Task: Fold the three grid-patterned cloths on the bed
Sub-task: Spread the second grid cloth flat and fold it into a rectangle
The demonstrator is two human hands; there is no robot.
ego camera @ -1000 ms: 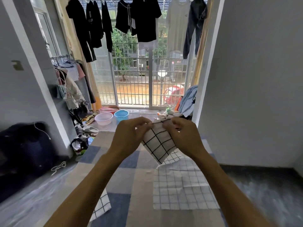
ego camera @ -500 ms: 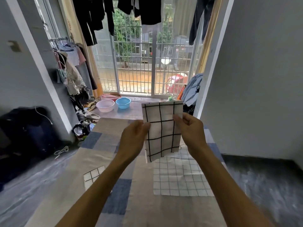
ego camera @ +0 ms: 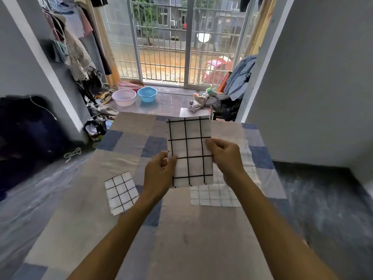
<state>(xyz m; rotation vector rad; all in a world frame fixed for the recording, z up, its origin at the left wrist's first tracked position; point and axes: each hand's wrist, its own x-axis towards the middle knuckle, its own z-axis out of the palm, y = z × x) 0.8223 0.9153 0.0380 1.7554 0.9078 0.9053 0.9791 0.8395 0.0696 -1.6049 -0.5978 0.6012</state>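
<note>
I hold the black-grid cloth (ego camera: 190,152) above the bed (ego camera: 129,229), my left hand (ego camera: 159,174) pinching its nine o'clock edge, my right hand (ego camera: 226,156) its three o'clock edge. A folded black-grid cloth (ego camera: 121,193) lies at eight o'clock, a fine-grid cloth (ego camera: 216,197) beneath at five.

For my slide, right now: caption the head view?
Both hands hold a grid cloth above the bed.
</note>
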